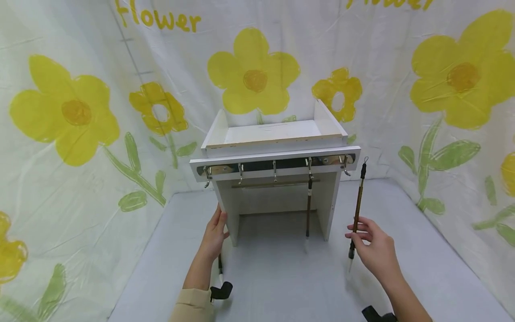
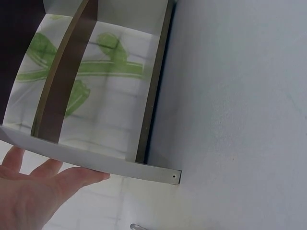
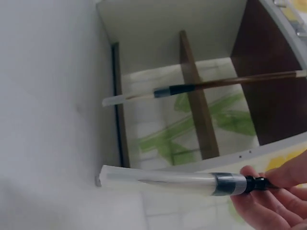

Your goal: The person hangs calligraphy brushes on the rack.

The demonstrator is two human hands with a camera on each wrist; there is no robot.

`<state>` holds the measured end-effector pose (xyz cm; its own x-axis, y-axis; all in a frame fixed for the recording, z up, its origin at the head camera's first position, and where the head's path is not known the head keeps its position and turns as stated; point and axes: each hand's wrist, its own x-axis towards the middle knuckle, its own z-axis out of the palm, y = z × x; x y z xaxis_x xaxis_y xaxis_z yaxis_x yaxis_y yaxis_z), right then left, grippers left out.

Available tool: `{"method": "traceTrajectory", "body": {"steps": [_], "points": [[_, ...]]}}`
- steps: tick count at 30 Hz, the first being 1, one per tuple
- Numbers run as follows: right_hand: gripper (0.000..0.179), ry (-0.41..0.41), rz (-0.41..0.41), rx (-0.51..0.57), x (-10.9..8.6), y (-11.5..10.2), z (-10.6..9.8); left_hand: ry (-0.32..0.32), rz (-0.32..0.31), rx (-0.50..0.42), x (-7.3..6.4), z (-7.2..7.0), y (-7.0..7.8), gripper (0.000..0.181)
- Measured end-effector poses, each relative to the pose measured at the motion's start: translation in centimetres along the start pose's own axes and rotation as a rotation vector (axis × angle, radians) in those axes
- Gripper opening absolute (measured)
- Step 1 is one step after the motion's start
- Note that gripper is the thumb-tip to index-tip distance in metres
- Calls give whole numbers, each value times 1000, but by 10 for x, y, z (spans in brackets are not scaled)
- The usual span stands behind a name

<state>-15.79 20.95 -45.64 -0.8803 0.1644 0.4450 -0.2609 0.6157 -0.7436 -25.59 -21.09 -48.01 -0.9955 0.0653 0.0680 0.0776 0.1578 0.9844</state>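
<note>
A white wooden rack (image 1: pixel 265 154) stands on the table, with a row of metal hooks along its front rail. My left hand (image 1: pixel 214 232) rests on the outer face of its left side panel (image 2: pixel 96 160), fingers and thumb extended against the board. To the right of the rack my right hand (image 1: pixel 372 243) pinches a calligraphy brush (image 1: pixel 357 201) between thumb and fingers. This brush is upright, its loop at the top and a clear cap (image 3: pixel 158 179) at its lower end. Another calligraphy brush (image 1: pixel 308 208) hangs from the second hook from the right.
A third brush (image 1: pixel 220 264) shows beside my left wrist, mostly hidden by the arm. A thin crossbar (image 1: pixel 273 184) spans the rack's back. White cloth with yellow flowers (image 1: pixel 255 80) surrounds the pale table (image 1: pixel 277 281). Black wrist mounts (image 1: pixel 221 290) sit at both wrists.
</note>
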Motion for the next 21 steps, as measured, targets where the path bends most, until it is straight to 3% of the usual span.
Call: {"method": "traceTrajectory", "body": {"steps": [6, 11, 21], "points": [[41, 65, -56, 35, -4, -12, -2, 0, -3, 5, -1, 0, -1, 66], [42, 58, -90, 98, -3, -23, -3, 18, -23, -4, -1, -1, 0, 69], [44, 97, -131, 108, -7, -34, -7, 3, -6, 8, -1, 0, 1, 68]]}}
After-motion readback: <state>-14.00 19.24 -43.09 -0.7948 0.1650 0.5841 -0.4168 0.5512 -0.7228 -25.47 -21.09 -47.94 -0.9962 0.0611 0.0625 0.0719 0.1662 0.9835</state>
